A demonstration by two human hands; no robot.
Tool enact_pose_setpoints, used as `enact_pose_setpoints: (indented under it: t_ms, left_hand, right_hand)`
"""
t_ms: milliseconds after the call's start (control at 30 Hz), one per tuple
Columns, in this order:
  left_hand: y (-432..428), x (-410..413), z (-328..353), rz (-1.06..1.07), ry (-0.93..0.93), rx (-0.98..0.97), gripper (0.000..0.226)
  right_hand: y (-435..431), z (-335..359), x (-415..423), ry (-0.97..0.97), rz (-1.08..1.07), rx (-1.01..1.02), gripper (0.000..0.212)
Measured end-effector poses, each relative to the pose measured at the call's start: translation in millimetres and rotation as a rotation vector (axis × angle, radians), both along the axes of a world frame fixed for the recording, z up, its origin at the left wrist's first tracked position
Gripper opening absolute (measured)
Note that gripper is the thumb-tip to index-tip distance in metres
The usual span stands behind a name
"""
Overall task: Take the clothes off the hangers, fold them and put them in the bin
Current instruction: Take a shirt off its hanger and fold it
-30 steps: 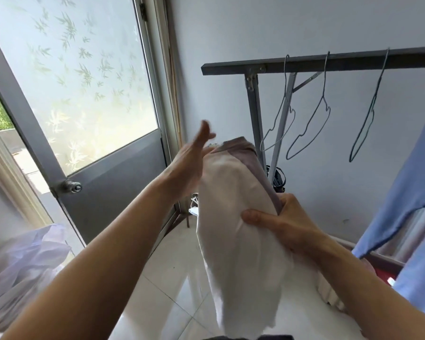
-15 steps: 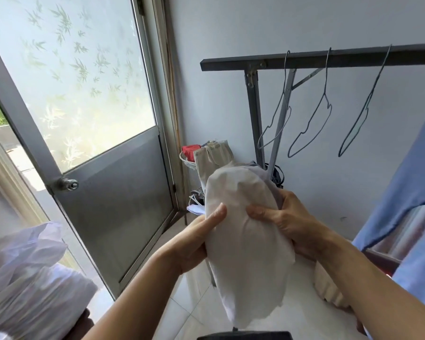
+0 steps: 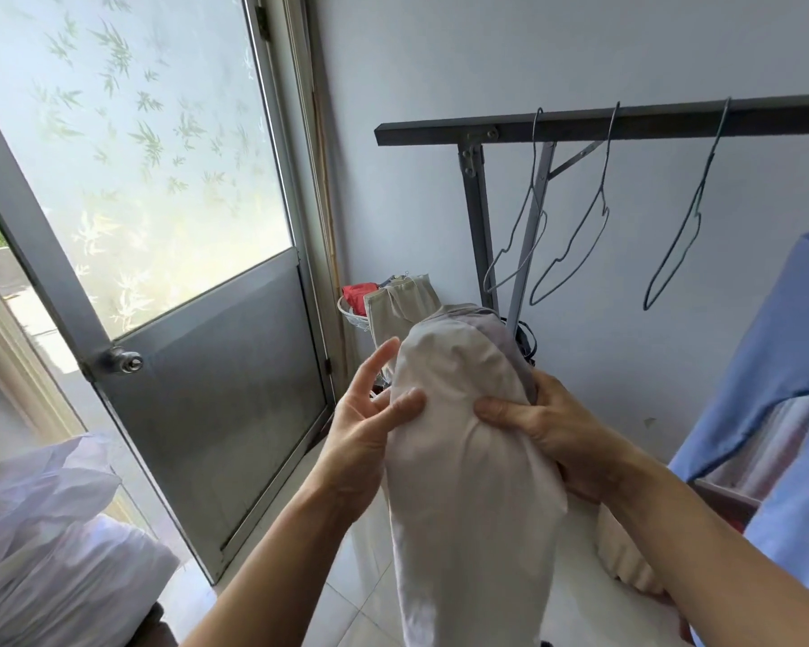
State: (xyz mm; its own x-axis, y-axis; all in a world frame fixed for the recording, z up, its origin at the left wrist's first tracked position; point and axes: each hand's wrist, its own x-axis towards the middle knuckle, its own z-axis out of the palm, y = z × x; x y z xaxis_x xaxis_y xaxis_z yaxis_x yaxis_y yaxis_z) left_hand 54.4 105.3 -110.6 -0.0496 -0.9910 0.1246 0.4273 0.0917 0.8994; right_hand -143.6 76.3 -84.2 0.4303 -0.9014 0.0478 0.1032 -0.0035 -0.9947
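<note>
A pale cream garment [image 3: 463, 459] with a grey-mauve upper layer hangs folded in front of me. My right hand [image 3: 547, 431] grips it from the right, thumb across the front and fingers hidden behind. My left hand [image 3: 365, 427] is at its left edge with fingers spread, thumb pressing the cloth. Three bare wire hangers [image 3: 570, 254] hang on the dark rail [image 3: 627, 126]. A blue garment [image 3: 785, 413] hangs at the right edge. The bin is not clearly in view.
A metal door [image 3: 206, 366] with frosted glass and a knob stands ajar at left. White plastic bags [image 3: 52, 544] lie at lower left. A small basket with red cloth [image 3: 358, 296] and a beige bag [image 3: 407, 301] sit in the corner. White tiled floor below.
My left hand dropped from raised beside the garment to its left edge, then opened its fingers. The garment's top has been folded down lower. The right hand keeps its grip.
</note>
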Motion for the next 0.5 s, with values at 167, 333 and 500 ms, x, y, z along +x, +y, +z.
enact_pose_setpoints:
  t_ms: [167,333,500]
  left_hand:
    - [3.8,-3.3,6.3,-0.045,-0.267,-0.054,0.088]
    - [7.1,-12.0,12.9,0.102,-0.313,-0.147,0.076]
    - [6.1,-10.6,13.9,0.256,-0.547,-0.153,0.035]
  right_hand:
    - [-1.6,0.2,-1.3,-0.004,-0.011,0.005,0.025]
    - [-11.0,-7.4,-0.6,0.099,-0.144,-0.080,0.073]
    - [-14.4,-10.1,-5.2,0.072,-0.092,-0.102,0.076]
